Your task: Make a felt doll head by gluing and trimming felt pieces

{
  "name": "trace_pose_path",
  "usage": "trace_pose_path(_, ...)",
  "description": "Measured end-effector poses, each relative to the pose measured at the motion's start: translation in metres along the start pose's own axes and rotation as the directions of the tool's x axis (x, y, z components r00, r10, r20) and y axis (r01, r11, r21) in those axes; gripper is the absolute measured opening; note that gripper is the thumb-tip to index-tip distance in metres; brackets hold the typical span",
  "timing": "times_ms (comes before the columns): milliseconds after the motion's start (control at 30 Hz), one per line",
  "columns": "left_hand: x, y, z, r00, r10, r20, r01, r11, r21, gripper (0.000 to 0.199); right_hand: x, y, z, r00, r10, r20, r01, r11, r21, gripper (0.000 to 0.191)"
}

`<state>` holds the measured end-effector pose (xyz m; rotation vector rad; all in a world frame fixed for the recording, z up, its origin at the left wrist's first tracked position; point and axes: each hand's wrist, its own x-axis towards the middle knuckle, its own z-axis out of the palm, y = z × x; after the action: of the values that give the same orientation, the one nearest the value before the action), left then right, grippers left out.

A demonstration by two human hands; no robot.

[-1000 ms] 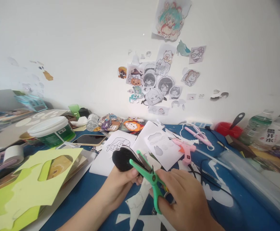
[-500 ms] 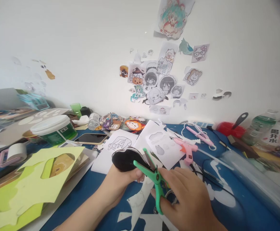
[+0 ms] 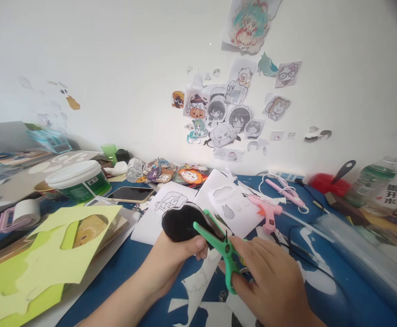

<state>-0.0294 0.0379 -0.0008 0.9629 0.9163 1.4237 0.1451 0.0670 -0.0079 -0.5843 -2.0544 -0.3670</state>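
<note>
My left hand [image 3: 181, 252] grips a rounded black cutout with a pale edge [image 3: 181, 221], its thumb pressed on the black face. My right hand [image 3: 270, 277] is closed round the handles of green scissors [image 3: 227, 249]. The scissors' blades stand apart at the right edge of the black cutout, one blade passing over its face. Behind the cutout lies a white sheet with a line drawing of a character [image 3: 171, 201]. White paper scraps [image 3: 201, 281] lie under my hands on the blue table.
To the right are a pink glue gun [image 3: 268, 213], its cable, and a clear plastic roll [image 3: 365, 254]. Yellow cut sheets [image 3: 55, 254], a phone [image 3: 131, 194] and a white-lidded tub [image 3: 79, 181] are on the left. Paper cutouts [image 3: 215, 111] hang on the wall.
Relative to the view, both hands have shifted slightly right, with the cutout and scissors. The black cutout has risen a little and shows more of its face. The scissors' blades stay apart.
</note>
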Motion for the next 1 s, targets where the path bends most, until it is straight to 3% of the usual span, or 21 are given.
trace_pose_path(433,-0.0043,0.0012,0.0014,0.997,0.066,0.030,-0.068,0.994,0.083,0.019,0.0047,-0.0061,-0.0050,0.994,0.110,0.018,-0.111,0.988,0.110,0.018)
trace_pose_path(533,-0.0039,0.0036,0.0014,0.994,0.104,0.012,-0.105,0.990,0.093,0.017,0.0046,-0.0052,-0.0053,0.996,0.084,-0.012,-0.083,0.994,0.070,0.015)
trace_pose_path(1000,-0.0039,0.0056,0.0042,0.998,0.065,-0.012,-0.065,0.997,0.047,0.018,0.0024,-0.0030,-0.0024,0.999,0.038,-0.019,-0.037,0.999,0.027,0.012)
